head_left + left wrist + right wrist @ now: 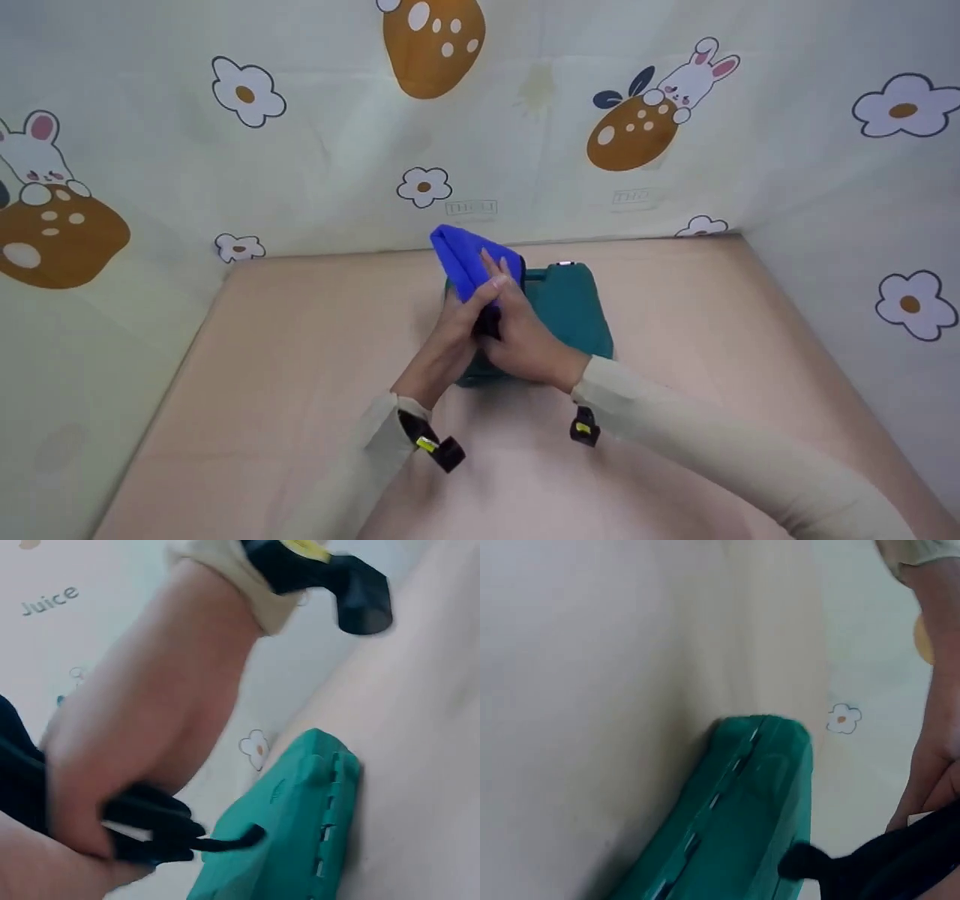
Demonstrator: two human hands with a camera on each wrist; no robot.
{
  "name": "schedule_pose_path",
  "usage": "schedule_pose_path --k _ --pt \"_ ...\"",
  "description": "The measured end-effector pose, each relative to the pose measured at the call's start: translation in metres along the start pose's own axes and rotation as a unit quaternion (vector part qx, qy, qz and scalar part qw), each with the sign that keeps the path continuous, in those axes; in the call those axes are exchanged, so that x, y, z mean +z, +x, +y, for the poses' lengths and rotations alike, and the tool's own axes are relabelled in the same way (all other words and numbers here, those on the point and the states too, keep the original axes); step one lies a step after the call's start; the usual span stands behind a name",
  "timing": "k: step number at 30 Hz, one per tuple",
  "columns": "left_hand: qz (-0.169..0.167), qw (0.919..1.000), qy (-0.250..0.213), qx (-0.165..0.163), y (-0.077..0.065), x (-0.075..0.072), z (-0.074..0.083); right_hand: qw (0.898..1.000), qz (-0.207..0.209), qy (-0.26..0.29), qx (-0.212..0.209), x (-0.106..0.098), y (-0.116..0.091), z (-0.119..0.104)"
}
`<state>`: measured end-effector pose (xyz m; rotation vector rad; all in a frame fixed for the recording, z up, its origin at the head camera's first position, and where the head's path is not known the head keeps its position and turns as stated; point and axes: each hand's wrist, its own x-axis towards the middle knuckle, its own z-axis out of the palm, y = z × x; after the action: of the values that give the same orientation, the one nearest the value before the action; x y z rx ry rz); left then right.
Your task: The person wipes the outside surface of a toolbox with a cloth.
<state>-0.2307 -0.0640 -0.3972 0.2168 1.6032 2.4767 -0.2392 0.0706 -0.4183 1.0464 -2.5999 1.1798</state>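
Note:
A folded piece of blue fabric with black edging is held up in front of me, between my two hands. My left hand grips it from the left, thumb across the near side. On the other side my right hand holds it, with some fingertips lying against the blue face. A black strap end hangs out below the hands in both wrist views. Under the hands lies a green hard plastic case, closed, with clasps along its edge. The fabric and hands hide the case's left part in the head view.
The case lies on a table with a pale pinkish cover. Behind and at both sides rise pale hanging sheets printed with rabbits and flowers. Black wrist mounts stick out from both sleeves.

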Motion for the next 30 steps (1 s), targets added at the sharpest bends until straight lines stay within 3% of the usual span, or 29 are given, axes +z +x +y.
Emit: schedule_pose_path --k 5,9,13,17,21,25,28,30 --pt "0.055 0.9969 0.011 -0.056 0.004 -0.011 0.005 0.991 -0.036 -0.124 -0.024 0.001 -0.003 0.009" --pt "0.082 0.994 0.018 -0.071 0.005 -0.025 0.005 0.991 -0.069 -0.113 -0.037 0.001 -0.006 0.016" --pt "0.132 0.989 0.025 -0.063 0.001 -0.046 0.012 0.987 -0.117 -0.1 -0.043 -0.005 -0.016 0.027" --pt "0.192 0.9792 0.05 -0.042 0.0 -0.073 0.025 0.98 -0.159 -0.116 -0.004 -0.019 -0.03 0.048" --pt "0.245 0.96 0.134 -0.017 0.001 -0.101 0.036 0.967 -0.185 -0.171 0.03 -0.033 -0.045 0.074" --pt "0.271 0.9286 0.253 0.006 0.006 -0.124 0.04 0.953 -0.204 -0.221 0.034 -0.039 -0.052 0.088" --pt "0.278 0.9009 0.333 0.009 0.012 -0.137 0.036 0.948 -0.211 -0.237 0.027 -0.04 -0.053 0.091" --pt "0.274 0.8913 0.361 0.002 0.017 -0.141 0.028 0.944 -0.214 -0.25 0.02 -0.04 -0.054 0.092"
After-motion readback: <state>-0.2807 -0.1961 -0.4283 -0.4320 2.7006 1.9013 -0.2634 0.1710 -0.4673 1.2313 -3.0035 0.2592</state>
